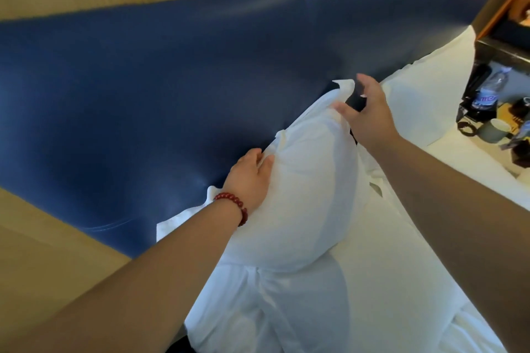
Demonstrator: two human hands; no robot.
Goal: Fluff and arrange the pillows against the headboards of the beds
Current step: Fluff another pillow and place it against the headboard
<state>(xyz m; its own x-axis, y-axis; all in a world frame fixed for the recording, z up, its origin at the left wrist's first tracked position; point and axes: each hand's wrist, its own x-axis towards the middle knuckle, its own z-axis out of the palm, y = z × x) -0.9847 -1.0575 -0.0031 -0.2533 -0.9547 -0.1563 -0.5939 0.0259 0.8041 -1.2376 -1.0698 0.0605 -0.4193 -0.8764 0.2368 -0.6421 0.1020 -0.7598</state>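
as the mid-frame pillow (301, 186) looks soft and light, take its top corners; your left hand (252, 178) grips its edge, your right hand (368, 114) hovers spread.

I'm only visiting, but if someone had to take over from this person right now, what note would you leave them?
Left hand: grips the left edge of the white pillow, thumb in front.
Right hand: open, fingers spread at that pillow's top corner.
The pillow stands on the bed in front of the blue headboard.
Done: a second pillow already lies to the right, by the headboard.
Left: finish fluffing this one and settle it against the headboard.
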